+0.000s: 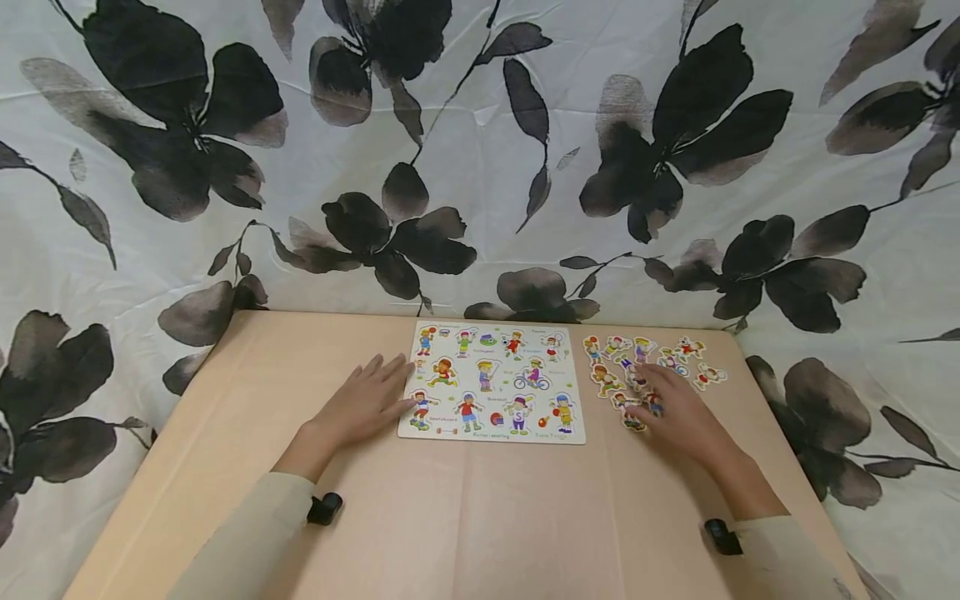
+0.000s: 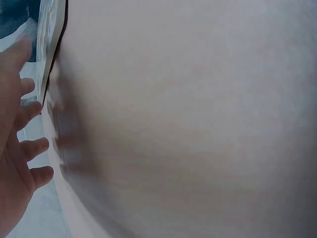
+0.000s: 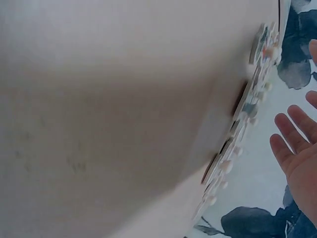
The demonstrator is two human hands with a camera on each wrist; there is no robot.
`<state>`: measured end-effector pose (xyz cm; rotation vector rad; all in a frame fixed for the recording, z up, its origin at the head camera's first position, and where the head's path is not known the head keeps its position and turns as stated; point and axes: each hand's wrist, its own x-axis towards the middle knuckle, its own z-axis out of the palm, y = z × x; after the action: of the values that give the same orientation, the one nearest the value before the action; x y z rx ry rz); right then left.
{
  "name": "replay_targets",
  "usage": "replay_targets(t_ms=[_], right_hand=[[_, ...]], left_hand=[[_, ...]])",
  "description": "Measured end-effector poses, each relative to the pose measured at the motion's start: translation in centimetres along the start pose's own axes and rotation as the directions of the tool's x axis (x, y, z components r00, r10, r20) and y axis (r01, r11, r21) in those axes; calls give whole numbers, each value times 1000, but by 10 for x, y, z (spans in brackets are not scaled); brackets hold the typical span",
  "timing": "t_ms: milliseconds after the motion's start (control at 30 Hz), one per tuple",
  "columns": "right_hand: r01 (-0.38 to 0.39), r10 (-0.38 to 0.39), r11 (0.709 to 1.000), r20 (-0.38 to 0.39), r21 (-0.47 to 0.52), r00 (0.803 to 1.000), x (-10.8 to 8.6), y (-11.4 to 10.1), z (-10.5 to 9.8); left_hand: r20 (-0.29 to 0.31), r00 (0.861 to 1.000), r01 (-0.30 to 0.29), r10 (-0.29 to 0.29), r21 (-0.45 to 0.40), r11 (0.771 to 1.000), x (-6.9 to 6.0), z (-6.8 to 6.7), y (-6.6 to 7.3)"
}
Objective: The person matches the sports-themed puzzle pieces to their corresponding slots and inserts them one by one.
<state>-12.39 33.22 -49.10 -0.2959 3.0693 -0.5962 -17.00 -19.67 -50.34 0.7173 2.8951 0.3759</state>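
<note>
A white puzzle board [image 1: 491, 383] printed with small sporting figures lies flat on the table. At its left edge is my left hand [image 1: 366, 398], fingers spread and fairly straight; the thumb reaches over the board's border in the left wrist view. Whether the fingertips touch the board, I cannot tell. To the right of the board, loose figure-shaped puzzle pieces [image 1: 606, 381] lie in a cluster, with small knobs [image 3: 226, 166] showing in the right wrist view. My right hand [image 1: 678, 412] hovers over them with fingers extended, hiding some; a gap separates it from the pieces.
The light wooden-toned table [image 1: 510, 517] extends toward me and to both sides. A white cloth with dark flowers [image 1: 480, 167] hangs behind it and shows along both sides. Dark wrist cameras sit at the left cuff [image 1: 325, 508] and right cuff [image 1: 722, 537].
</note>
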Motion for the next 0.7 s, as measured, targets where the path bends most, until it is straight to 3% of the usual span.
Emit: replay_targets(t_ms=[200, 467, 700], right_hand=[[1, -1, 1000, -11, 3, 1000, 11, 0, -2], [-20, 20, 1000, 26, -8, 999, 49, -9, 6], [-21, 21, 1000, 8, 18, 1000, 81, -14, 11]], left_hand=[[22, 999, -40, 40, 1, 999, -1, 3, -6], [25, 998, -60, 60, -28, 998, -1, 0, -7], [24, 997, -68, 69, -13, 998, -1, -1, -8]])
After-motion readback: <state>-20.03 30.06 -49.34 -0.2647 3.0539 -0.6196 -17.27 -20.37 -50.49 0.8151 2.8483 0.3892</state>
